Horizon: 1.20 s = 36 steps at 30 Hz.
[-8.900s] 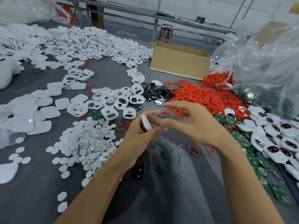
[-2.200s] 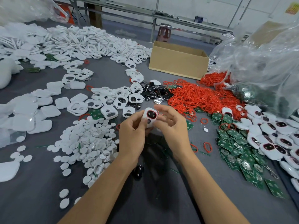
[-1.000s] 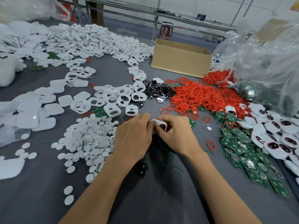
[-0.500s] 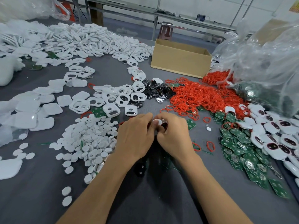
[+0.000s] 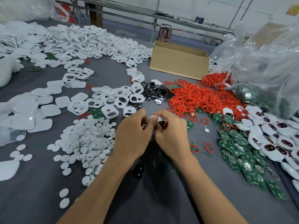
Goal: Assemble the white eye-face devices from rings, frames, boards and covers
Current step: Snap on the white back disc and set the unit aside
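Your hands meet over the middle of the grey table (image 5: 161,201). Your left hand (image 5: 132,136) and right hand (image 5: 172,135) both have their fingers curled inward, and each grip is clenched on the same white eye-face device (image 5: 158,121). It sits pinched between your fingertips, low over the table; only a white edge and one dark, red-rimmed eye opening show, and your fingers hide the rest.

Just beyond your right hand lies the heap of red rings (image 5: 199,97), spreading away to the right; a couple of loose rings (image 5: 208,147) lie near your right wrist. The green boards (image 5: 239,152) are scattered to the right of that hand, near but apart from it; against their far side, along the right edge of the table, lie the finished devices (image 5: 278,135), eyes up.

Beyond your left hand are the white frames (image 5: 110,101), and the pile of white round discs (image 5: 90,138) sits just beside your left wrist; square white covers (image 5: 32,110) lie well to the left. A cluster of dark glossy pieces (image 5: 153,92) rests between the frames and the rings. Farther back stands an open cardboard box (image 5: 179,62), and a clear plastic bag (image 5: 267,62) slumps at the right.
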Tool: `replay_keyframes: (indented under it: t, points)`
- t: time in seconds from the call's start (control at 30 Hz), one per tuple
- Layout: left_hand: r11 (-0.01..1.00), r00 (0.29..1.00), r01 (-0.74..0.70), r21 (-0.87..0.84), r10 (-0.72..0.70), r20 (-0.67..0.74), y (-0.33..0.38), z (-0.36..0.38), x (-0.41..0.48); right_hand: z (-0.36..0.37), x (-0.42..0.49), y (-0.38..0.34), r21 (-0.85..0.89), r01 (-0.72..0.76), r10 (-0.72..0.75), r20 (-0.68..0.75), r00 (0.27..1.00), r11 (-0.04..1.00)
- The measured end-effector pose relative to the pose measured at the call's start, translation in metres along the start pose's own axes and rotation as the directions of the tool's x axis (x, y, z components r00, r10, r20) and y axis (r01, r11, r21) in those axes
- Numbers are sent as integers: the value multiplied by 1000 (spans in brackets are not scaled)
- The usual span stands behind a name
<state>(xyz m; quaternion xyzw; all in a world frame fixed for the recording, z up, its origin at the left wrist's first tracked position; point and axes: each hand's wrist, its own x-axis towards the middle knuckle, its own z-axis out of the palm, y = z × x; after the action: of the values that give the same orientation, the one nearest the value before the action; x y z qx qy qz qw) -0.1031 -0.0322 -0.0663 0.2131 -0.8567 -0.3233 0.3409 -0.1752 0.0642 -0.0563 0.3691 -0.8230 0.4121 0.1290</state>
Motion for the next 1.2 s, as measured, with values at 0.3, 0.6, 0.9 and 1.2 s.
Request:
replay_keyframes:
  t: [0.3,0.6,0.9,1.2]
  points:
    - [738,941,324,-592,-314,124,4,-3,6,4,0,2,301,-38,48,-27,998,953]
    - [579,907,410,-704,-337,251,3,-2,7,0,0,-2,333,-100,88,52,995,938]
    - [565,888,439,-699,-392,241,1,-3,7,0,0,1,151,45,-48,17,999,988]
    - [527,897,411,-744,-380,225,3,-4,10,-5,3,-1,151,46,-50,27,998,987]
